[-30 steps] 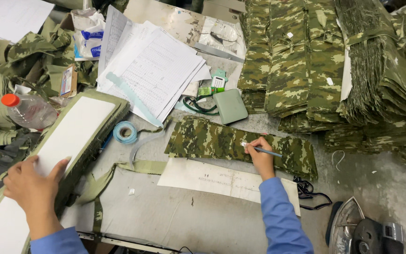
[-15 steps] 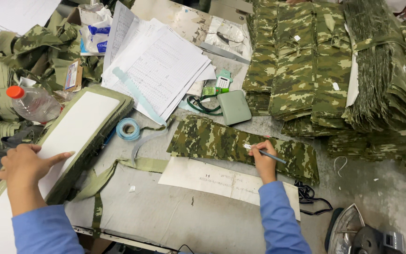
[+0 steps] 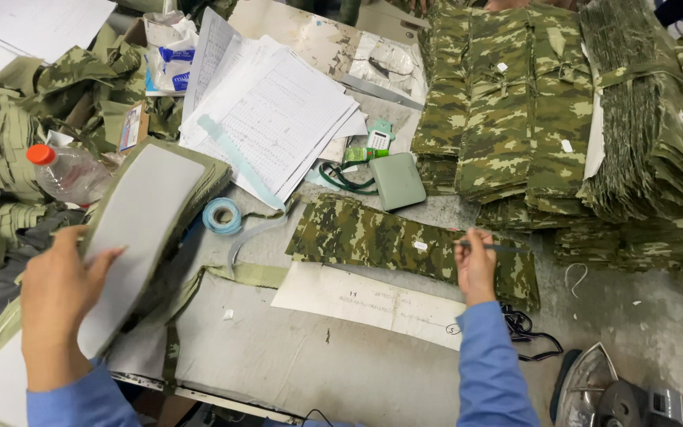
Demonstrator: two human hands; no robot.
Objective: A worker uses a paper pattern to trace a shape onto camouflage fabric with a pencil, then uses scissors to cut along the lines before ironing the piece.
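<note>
Camouflage strip (image 3: 389, 241) under pen-gripping right hand (image 3: 476, 265)

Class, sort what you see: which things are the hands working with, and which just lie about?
In use:
left hand on the pale fabric stack
right hand holding a pen over the camouflage strip

Lying about:
plastic bottle
tape roll
papers
iron

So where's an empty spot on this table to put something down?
Bare grey table lies below the paper pattern, between both arms, and right of the right hand, above the iron. The top is crowded with papers and camouflage stacks.
</note>
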